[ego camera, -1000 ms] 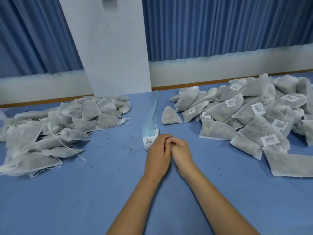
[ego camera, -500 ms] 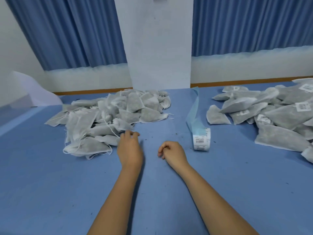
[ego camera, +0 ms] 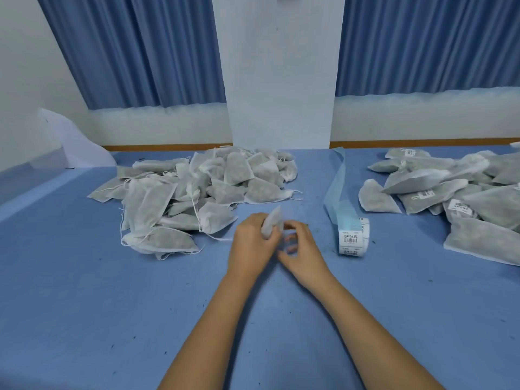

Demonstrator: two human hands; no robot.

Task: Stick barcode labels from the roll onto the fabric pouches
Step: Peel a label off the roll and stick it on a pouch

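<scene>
My left hand (ego camera: 250,249) grips one white fabric pouch (ego camera: 272,220) and holds it upright just above the blue table (ego camera: 112,305). Close against the pouch's right side is my right hand (ego camera: 304,254), its fingers curled and blurred; whether they hold a label does not show. The barcode label roll (ego camera: 351,240) stands on the table right of my hands, and its blue backing strip (ego camera: 336,178) trails away toward the wall. A pile of unlabelled pouches (ego camera: 202,190) lies to the left, and a pile of labelled pouches (ego camera: 464,192) to the right.
A white pillar (ego camera: 281,80) rises behind the table's far edge, with blue curtains on both sides. A white sheet (ego camera: 76,142) leans at the far left. Small dark crumbs dot the table.
My left hand reached to the left pile, took a pouch and brought it back to the middle. My right hand rose to meet it. The view swung left.
</scene>
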